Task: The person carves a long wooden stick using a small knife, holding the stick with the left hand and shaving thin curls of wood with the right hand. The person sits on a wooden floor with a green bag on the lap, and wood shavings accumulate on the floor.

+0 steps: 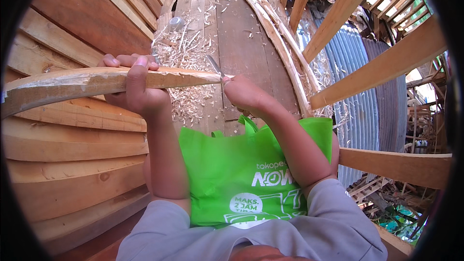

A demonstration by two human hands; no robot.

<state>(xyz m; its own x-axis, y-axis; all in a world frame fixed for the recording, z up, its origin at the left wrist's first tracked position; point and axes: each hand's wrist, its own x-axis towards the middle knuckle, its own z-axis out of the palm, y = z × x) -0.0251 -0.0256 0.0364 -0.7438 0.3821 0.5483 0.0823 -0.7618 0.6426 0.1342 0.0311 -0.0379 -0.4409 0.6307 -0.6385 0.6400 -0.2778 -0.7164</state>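
Observation:
A long, pale piece of wood (77,81) lies across in front of me, curving down toward the left edge and narrowing at its right end. My left hand (137,79) is closed around its middle, thumb on the near side. At the tapered end, my right hand (245,94) grips a knife (215,64). Its handle is hidden in the fist, while the blade points up and to the left, against or right beside the wood's tip. A green cloth bag (227,164) covers my lap below both forearms.
Wood shavings (186,96) are heaped on the plank floor (239,34). Two long peeled poles (278,34) lie toward the right, beside a slatted railing (382,75). A plank wall (72,135) rises on the left. A small clear cup (176,23) sits by the shavings.

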